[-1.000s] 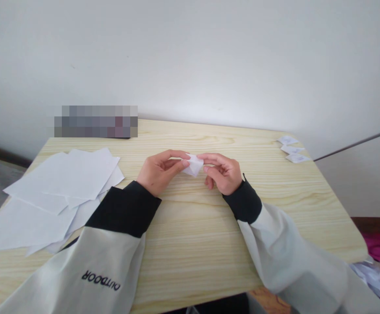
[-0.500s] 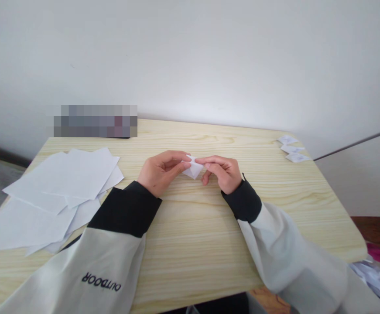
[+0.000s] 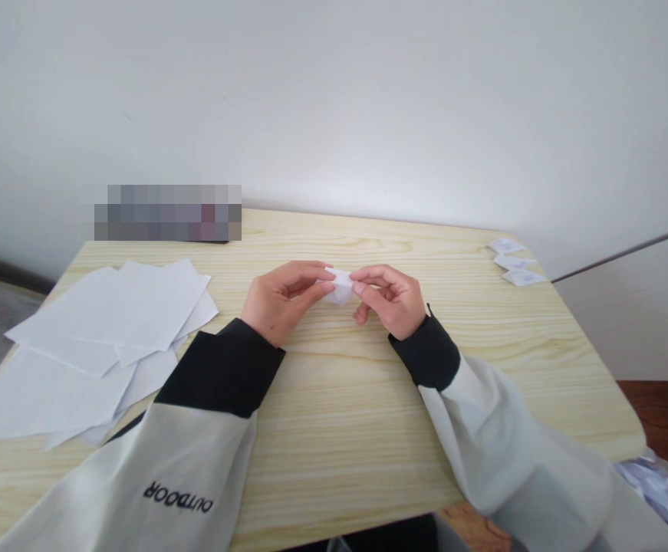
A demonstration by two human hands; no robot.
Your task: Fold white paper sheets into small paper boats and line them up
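Between my hands, above the middle of the wooden table, is a small piece of folded white paper (image 3: 341, 287). My left hand (image 3: 287, 297) pinches its left side between thumb and fingers. On its right side, my right hand (image 3: 389, 297) grips it with thumb and index finger, the other fingers curled below. The fingertips cover both ends of the paper, so only its middle and a lower point show.
Several loose sheets of white paper (image 3: 120, 314) overlap at the left of the table (image 3: 334, 445). Three small folded papers (image 3: 518, 277) lie near the far right corner. A blurred-out object (image 3: 166, 215) stands at the back left, against the white wall (image 3: 368, 100).
My right thumb has moved onto the folded paper's right side, closing the pinch, and my right fingers have risen slightly. The paper has tilted a little; my left hand stays almost in place.
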